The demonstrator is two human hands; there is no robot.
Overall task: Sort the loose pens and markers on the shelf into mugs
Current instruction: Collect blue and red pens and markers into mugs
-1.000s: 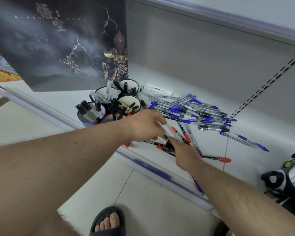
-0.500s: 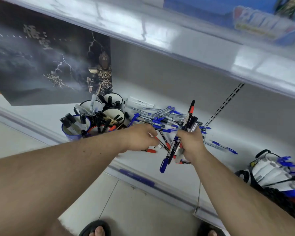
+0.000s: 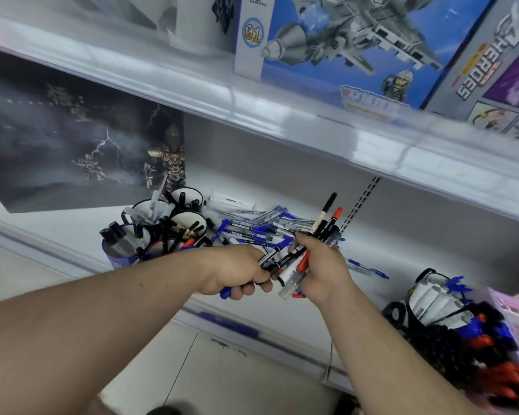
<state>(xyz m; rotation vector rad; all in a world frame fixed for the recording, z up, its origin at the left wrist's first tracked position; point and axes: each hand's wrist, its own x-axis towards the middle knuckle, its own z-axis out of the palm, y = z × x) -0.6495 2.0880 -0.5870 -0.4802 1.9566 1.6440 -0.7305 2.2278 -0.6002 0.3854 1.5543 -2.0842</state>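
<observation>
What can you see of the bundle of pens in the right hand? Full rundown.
The bundle of pens is a mixed fistful of slim plastic pens and markers: black, white and clear barrels, red and black caps. It tilts up and to the right, with a black-capped and a red-capped tip fanning out on top. The right hand grips its middle, above the shelf near the front edge; the left hand grips the lower ends and a blue-capped pen. Exact count unclear.
</observation>
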